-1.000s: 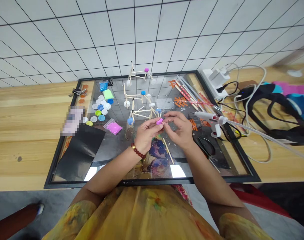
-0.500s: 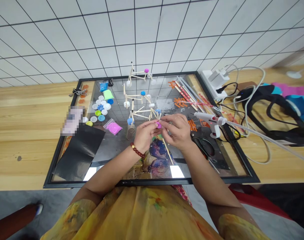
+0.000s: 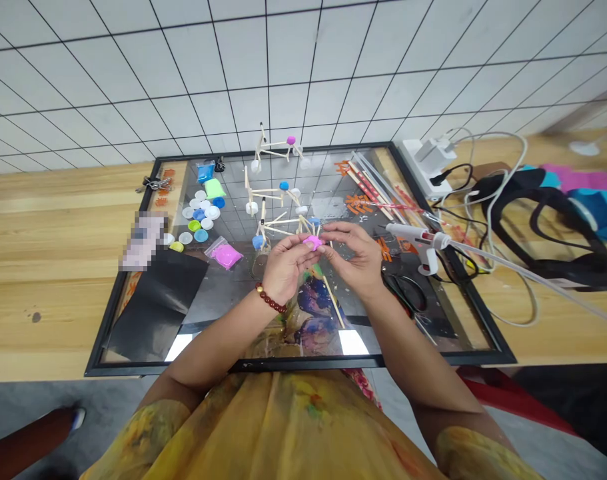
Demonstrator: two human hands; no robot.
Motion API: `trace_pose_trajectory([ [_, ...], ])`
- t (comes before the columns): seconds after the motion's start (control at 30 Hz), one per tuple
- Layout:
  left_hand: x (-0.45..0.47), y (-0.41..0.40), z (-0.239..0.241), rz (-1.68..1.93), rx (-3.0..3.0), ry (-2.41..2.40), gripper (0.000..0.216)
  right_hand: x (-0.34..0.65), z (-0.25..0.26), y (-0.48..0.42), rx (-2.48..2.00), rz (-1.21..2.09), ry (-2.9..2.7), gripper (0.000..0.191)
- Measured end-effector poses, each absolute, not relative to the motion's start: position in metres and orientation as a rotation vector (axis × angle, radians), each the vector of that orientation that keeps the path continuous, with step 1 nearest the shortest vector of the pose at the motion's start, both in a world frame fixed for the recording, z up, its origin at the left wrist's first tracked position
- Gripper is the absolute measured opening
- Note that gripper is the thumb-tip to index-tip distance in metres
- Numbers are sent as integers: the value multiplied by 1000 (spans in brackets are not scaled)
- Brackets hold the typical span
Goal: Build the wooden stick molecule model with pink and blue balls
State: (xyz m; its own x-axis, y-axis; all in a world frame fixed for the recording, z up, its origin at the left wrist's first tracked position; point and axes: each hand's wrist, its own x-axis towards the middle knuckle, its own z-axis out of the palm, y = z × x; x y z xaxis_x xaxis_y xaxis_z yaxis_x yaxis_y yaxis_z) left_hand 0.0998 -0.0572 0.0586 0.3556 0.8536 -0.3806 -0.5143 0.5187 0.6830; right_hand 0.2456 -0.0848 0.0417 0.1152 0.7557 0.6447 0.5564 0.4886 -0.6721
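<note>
Between my two hands is a small lump of pink modelling clay (image 3: 313,243). My left hand (image 3: 286,264) pinches it from the left, thumb on top. The thumb and fingertips of my right hand (image 3: 356,260) press on its right side. Just beyond my fingers stands a small bicycle model (image 3: 283,228) of thin sticks with blue pieces. Two more stick bicycles, one with a blue seat (image 3: 284,186) and one with a pink seat (image 3: 291,140), are lined up behind it. A loose wooden stick (image 3: 334,302) lies below my right hand.
A bag of pink clay (image 3: 225,255), several bottle caps (image 3: 200,215) and black sheets (image 3: 156,303) lie on the left. On the right are a glue gun (image 3: 418,239), scissors (image 3: 408,292), chopsticks (image 3: 370,187), a power strip (image 3: 426,167) and cables. A tiled wall (image 3: 283,67) borders the back.
The pink clay shows more between my fingers and looks flatter and wider. My right fingers have lifted and spread a little away from it.
</note>
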Motion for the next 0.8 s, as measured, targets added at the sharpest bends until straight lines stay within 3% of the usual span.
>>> trace_pose_trajectory([
  [0.13,102,-60,59,964,525,807,30,244,39,-85,-1191,202,-1502,8],
  [0.23,104,-62,58,981,524,827,34,243,35,-86,-1198,-7,-1614,10],
  [0.33,104,-62,56,986,507,846,33,243,33,-88,-1207,-322,-1813,19],
  [0.43,103,-60,56,987,477,846,30,243,31,-88,-1206,-437,-1923,33],
  [0.53,101,-58,57,998,479,826,29,242,31,-89,-1177,-300,-1908,39],
  [0.67,100,-58,60,1003,552,799,31,240,38,-89,-1181,125,-1626,28],
  [0.8,102,-61,60,1024,599,781,31,237,41,-89,-1241,184,-1504,21],
])
